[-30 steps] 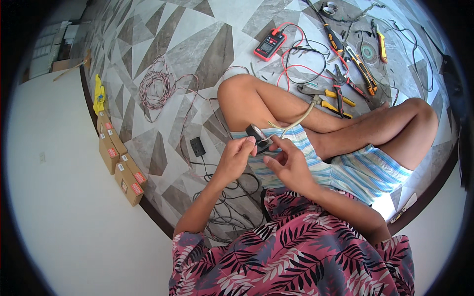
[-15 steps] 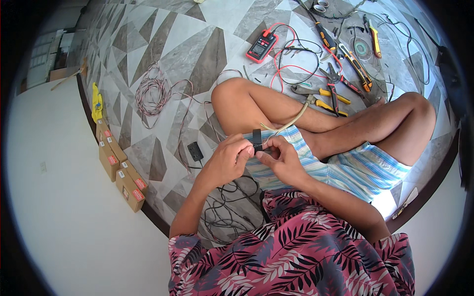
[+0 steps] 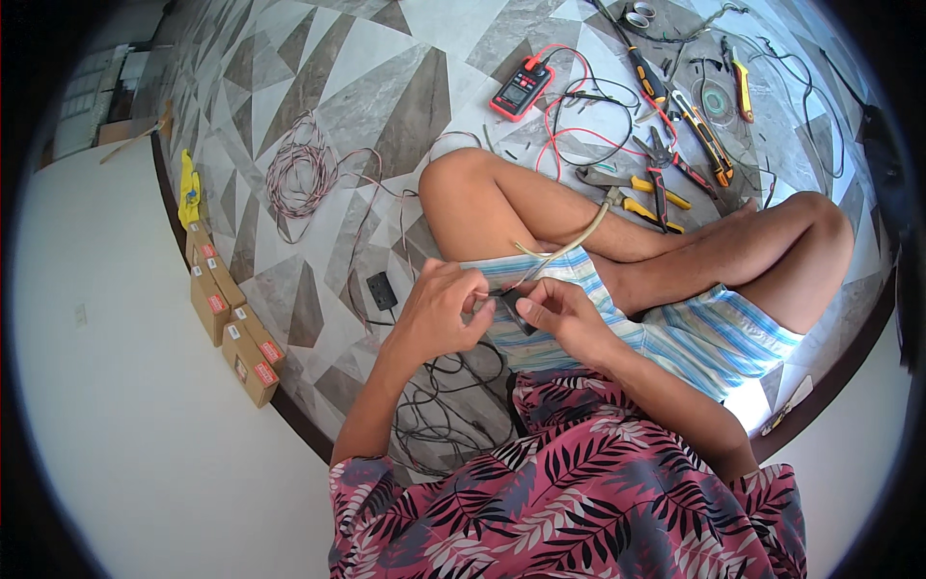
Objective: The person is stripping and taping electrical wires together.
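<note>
My left hand (image 3: 441,307) is closed, thumb and fingertips pinched at a thin wire end or strip too small to make out. Close beside it, my right hand (image 3: 567,317) grips a small flat black piece (image 3: 518,315) between thumb and fingers; it looks like tape, but its kind is not certain. A beige cable (image 3: 582,234) with split ends runs over my leg down to the fingers. Its far end lies near yellow-and-black pliers (image 3: 617,180). The joint between cable and black piece is partly hidden by my fingers.
Beyond my crossed legs lie a red multimeter (image 3: 523,89) with leads, red-handled wire strippers (image 3: 659,164), a utility knife (image 3: 709,145) and a screwdriver (image 3: 646,75). On the left are coiled wire (image 3: 301,179), a black socket (image 3: 381,289), black cable (image 3: 434,415) and cardboard boxes (image 3: 253,352).
The black piece has tilted and dropped lower, now held in my right hand. My left hand has shifted slightly left, opening a small gap between the hands.
</note>
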Demonstrator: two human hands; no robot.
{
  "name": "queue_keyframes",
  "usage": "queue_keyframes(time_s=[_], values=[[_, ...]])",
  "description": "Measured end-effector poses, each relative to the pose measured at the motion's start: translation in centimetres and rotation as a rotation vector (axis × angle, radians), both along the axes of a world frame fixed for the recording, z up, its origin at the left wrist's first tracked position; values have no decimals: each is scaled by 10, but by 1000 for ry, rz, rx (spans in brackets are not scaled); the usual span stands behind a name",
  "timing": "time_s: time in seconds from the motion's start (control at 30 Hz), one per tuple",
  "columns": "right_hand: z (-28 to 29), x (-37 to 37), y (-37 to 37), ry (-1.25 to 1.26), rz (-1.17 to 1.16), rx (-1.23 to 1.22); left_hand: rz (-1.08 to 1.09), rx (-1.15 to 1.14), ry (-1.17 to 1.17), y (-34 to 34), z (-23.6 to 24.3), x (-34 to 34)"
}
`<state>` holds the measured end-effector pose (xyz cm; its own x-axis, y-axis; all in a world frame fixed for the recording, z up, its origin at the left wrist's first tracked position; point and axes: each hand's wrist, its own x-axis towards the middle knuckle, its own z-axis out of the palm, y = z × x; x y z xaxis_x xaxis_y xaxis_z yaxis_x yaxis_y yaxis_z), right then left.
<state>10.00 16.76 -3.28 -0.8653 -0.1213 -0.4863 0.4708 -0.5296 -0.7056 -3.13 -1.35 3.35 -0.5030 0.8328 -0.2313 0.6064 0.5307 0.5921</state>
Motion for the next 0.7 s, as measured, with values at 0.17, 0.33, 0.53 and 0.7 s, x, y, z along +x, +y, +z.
queue_keyframes(time_s=[0.17,0.33,0.53,0.7], values=[[-2,5,-1,16,-18,33,220,102,-325,3,4,8],[2,3,3,91,-32,86,361,54,-517,6,4,5],[-4,-3,8,200,111,225,161,65,-217,14,5,6],[-13,-2,5,184,83,139,165,22,-186,14,4,13]])
